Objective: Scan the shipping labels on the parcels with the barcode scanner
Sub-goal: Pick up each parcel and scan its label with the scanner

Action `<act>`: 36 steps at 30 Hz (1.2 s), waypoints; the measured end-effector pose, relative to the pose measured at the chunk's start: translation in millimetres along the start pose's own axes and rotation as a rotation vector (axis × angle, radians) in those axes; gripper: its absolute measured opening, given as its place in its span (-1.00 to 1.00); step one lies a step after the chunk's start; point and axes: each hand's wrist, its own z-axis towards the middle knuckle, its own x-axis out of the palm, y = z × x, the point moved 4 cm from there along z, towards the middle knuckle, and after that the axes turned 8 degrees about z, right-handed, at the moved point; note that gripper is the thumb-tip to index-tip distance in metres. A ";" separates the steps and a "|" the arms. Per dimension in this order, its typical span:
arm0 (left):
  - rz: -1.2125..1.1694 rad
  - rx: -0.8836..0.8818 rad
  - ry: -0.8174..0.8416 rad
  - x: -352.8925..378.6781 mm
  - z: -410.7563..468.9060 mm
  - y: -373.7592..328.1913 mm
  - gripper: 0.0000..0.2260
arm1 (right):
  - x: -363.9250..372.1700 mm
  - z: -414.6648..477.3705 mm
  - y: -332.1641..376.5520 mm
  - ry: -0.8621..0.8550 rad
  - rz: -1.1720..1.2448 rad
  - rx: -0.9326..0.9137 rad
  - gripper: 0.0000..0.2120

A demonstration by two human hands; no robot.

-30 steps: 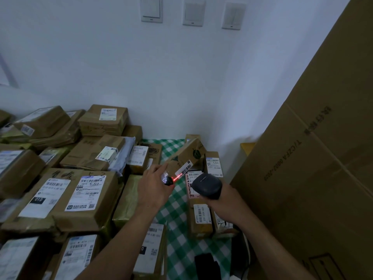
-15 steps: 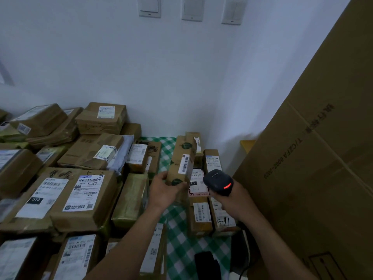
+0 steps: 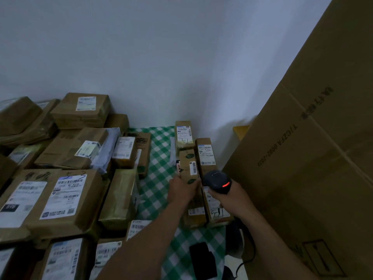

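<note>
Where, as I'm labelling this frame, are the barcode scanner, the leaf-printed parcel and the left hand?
barcode scanner [image 3: 216,180]: head view, its dark rounded head.
leaf-printed parcel [image 3: 186,171]: head view, its brown top face.
left hand [image 3: 181,191]: head view, its back.

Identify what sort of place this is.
Likely a small parcel sorting or pickup room. Taped brown parcels with shipping labels are piled on a green-checked cloth, the right hand grips a barcode scanner while the left hand holds a small parcel, and a large cardboard box stands at the right.
</note>
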 end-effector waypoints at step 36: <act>0.738 0.004 -0.299 -147.6 -19.2 116.4 -0.41 | 117.5 0.9 8.3 0.253 -0.126 -0.154 -0.70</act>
